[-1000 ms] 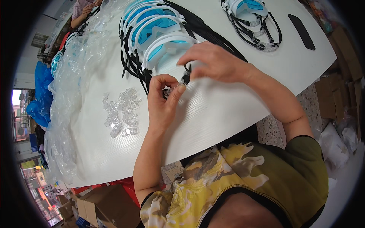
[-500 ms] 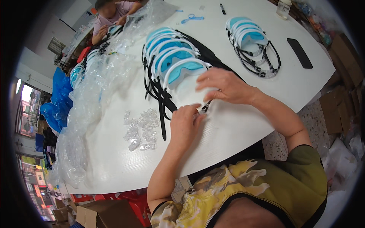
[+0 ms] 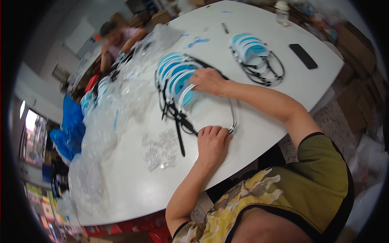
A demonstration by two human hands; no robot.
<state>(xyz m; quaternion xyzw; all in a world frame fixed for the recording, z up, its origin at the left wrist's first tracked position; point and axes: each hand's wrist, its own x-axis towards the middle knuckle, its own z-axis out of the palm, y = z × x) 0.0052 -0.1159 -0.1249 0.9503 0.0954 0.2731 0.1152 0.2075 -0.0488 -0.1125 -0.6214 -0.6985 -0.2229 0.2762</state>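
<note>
Goggles, clear pieces, crumpled plastic, bottle

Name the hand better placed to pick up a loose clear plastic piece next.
Likely the left hand: it is nearer the clear plastic pieces, while the right hand is at the goggles, farther off.

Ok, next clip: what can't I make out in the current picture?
All in the head view:
- What lies under the left hand: its fingers cover it.
- Whether the right hand grips or merely overlaps the front goggles: the hand hides the contact.
- How many clear plastic pieces are piled: too small, blurred.
- The full shape of the red objects: table and lower picture edge cut them off.
</note>
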